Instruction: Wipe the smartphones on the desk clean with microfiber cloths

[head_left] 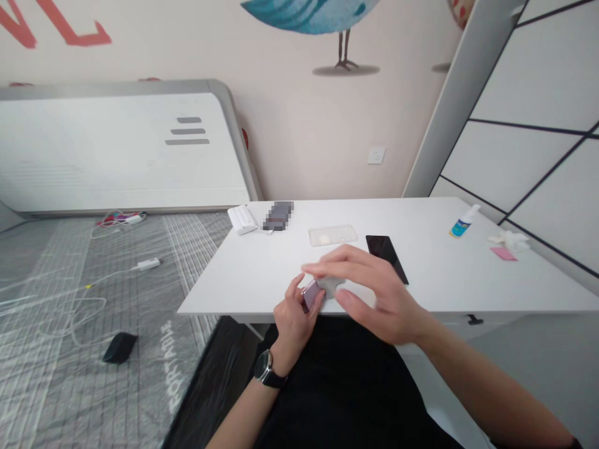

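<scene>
My left hand (297, 312) is closed round a small pinkish-purple rectangular device (311, 294), held at the front edge of the white table. Its exact kind does not show. Above and to the right of it hovers my right hand (369, 287), its fingers stretched out and the thumb apart from them. Between the two hands is a pale grey, flat patch (331, 287), partly behind my right fingers; I cannot make out what it is. A black phone-like slab (384, 249) lies just beyond my right hand, which covers part of it from view.
On the white table (224, 280) lie a clear phone case (333, 235), a white box-shaped device (242, 219) and a blurred-out dark item (278, 216). A blue-and-white bottle (463, 222), crumpled tissue (510, 240) and a pink slip (503, 253) are at right. Cables (112, 272) trail over the bed at left.
</scene>
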`<state>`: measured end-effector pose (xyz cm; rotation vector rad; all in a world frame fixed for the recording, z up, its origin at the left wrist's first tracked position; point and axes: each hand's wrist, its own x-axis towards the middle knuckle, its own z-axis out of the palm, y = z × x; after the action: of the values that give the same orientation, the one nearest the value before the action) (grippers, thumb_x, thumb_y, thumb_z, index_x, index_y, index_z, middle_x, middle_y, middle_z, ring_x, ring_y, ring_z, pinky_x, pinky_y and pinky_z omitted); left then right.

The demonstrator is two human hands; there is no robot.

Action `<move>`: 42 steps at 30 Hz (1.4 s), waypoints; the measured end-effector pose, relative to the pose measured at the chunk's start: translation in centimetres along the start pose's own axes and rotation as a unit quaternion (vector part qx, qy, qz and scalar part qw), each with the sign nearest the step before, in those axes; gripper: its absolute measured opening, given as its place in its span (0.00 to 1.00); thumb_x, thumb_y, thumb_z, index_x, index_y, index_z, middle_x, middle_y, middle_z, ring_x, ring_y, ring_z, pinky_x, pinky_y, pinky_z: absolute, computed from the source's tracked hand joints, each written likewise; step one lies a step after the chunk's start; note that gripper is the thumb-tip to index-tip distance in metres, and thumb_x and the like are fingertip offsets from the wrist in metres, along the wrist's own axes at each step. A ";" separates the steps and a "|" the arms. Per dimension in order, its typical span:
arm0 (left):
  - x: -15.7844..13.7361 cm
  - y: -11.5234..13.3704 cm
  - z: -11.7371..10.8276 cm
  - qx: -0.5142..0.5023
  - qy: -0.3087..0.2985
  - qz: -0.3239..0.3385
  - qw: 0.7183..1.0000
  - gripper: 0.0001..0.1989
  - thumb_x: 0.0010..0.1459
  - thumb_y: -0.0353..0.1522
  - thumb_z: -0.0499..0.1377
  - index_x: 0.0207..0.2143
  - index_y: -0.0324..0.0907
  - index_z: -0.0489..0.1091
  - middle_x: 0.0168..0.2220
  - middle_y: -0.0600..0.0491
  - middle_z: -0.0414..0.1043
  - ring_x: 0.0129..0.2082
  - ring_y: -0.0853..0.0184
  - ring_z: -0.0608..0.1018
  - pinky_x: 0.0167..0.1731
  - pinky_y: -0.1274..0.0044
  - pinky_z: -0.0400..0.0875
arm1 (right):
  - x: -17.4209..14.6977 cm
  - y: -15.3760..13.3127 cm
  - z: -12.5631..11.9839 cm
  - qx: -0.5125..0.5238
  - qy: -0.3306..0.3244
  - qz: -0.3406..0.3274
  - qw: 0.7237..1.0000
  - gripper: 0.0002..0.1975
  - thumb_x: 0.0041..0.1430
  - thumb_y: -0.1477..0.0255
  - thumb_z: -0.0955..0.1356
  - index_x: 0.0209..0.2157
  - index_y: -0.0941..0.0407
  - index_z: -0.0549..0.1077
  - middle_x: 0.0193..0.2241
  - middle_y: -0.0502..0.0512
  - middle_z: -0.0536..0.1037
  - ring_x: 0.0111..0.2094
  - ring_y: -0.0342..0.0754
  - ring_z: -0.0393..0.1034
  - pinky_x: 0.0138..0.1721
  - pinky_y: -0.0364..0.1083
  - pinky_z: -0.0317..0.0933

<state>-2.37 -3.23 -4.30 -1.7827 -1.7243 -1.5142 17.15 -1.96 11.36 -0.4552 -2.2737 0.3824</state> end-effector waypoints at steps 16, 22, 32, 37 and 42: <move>0.3 -0.2 0.1 0.040 0.027 0.110 0.993 0.15 0.69 0.40 0.58 0.48 0.41 0.61 0.22 0.61 0.72 0.17 0.71 0.75 0.20 0.81 0.62 | -2.6 7.1 7.4 -0.238 -0.016 0.112 0.965 0.32 0.70 0.48 0.59 0.58 0.61 0.66 0.58 0.68 0.72 0.68 0.64 0.55 0.71 0.70 0.38; 0.6 0.0 -0.4 0.032 -0.011 0.123 0.992 0.13 0.72 0.42 0.53 0.46 0.41 0.66 0.28 0.55 0.77 0.20 0.69 0.78 0.22 0.79 0.65 | -2.8 6.6 8.1 -0.217 -0.051 0.051 0.973 0.34 0.69 0.47 0.60 0.61 0.60 0.64 0.60 0.66 0.72 0.69 0.61 0.55 0.72 0.69 0.34; 1.1 0.6 -1.0 0.041 -0.087 0.117 0.989 0.17 0.72 0.40 0.53 0.29 0.43 0.65 0.24 0.55 0.68 0.24 0.67 0.71 0.25 0.75 0.60 | -2.8 6.3 8.4 -0.223 -0.057 0.054 0.972 0.42 0.65 0.41 0.59 0.64 0.61 0.62 0.66 0.66 0.67 0.72 0.63 0.46 0.72 0.67 0.34; 1.4 0.8 -1.2 0.058 -0.098 0.128 0.985 0.15 0.72 0.38 0.54 0.30 0.43 0.66 0.26 0.54 0.68 0.27 0.66 0.70 0.29 0.74 0.60 | -2.8 7.5 7.1 -0.278 -0.003 0.151 0.949 0.37 0.69 0.45 0.57 0.63 0.61 0.64 0.66 0.68 0.66 0.72 0.69 0.44 0.69 0.74 0.37; 1.4 0.8 -1.0 0.055 -0.083 0.154 0.983 0.19 0.73 0.39 0.50 0.27 0.44 0.65 0.23 0.54 0.67 0.25 0.65 0.69 0.26 0.73 0.58 | -3.0 6.1 7.6 -0.201 -0.089 0.030 0.975 0.42 0.66 0.41 0.59 0.65 0.61 0.62 0.68 0.66 0.64 0.74 0.63 0.42 0.72 0.67 0.37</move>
<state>-2.57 -3.38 -2.40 -2.0516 -1.4790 -1.1528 14.64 1.22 2.00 -0.7200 -2.5238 -0.0141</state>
